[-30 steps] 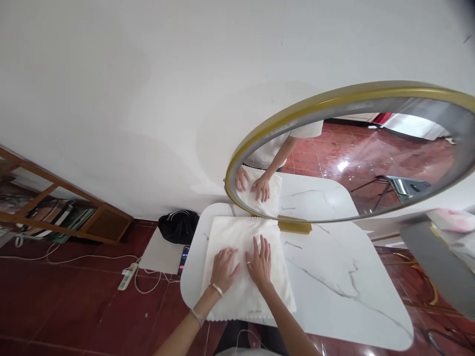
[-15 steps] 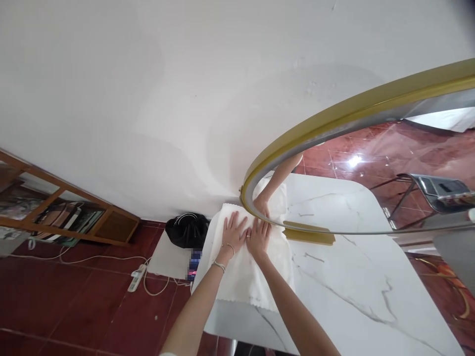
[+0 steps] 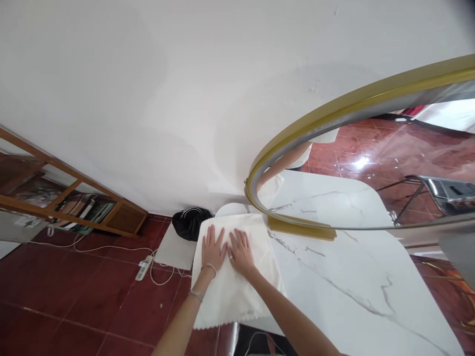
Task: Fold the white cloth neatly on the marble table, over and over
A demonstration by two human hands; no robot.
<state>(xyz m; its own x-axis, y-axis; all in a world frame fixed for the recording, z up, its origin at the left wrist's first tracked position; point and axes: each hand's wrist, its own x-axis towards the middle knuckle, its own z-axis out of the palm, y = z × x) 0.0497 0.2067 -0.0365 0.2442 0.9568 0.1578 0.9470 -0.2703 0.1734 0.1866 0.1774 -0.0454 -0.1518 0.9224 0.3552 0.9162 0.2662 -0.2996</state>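
A white cloth (image 3: 230, 301) with scalloped edges lies spread on the left end of the marble-patterned table (image 3: 334, 282), its left and front edges reaching past the tabletop. My left hand (image 3: 213, 249) rests flat on the cloth with its fingers spread. Beside it my right hand (image 3: 241, 252), a ring on one finger, also lies flat and open on the cloth. The two hands are close together, a narrow gap between them. Neither one grips anything.
Over the table's back stands a large round mirror (image 3: 371, 163) with a gold frame, reflecting an arm and the floor. Left of the table are a black bag (image 3: 191, 223), a power strip (image 3: 143, 268) with white cables on red tiles, and a wooden cabinet (image 3: 122, 217) along the wall.
Both hands have moved left and toward me, and the cloth has slid the same way, so it now overhangs the table's left and front edges. The camera view has shifted slightly.
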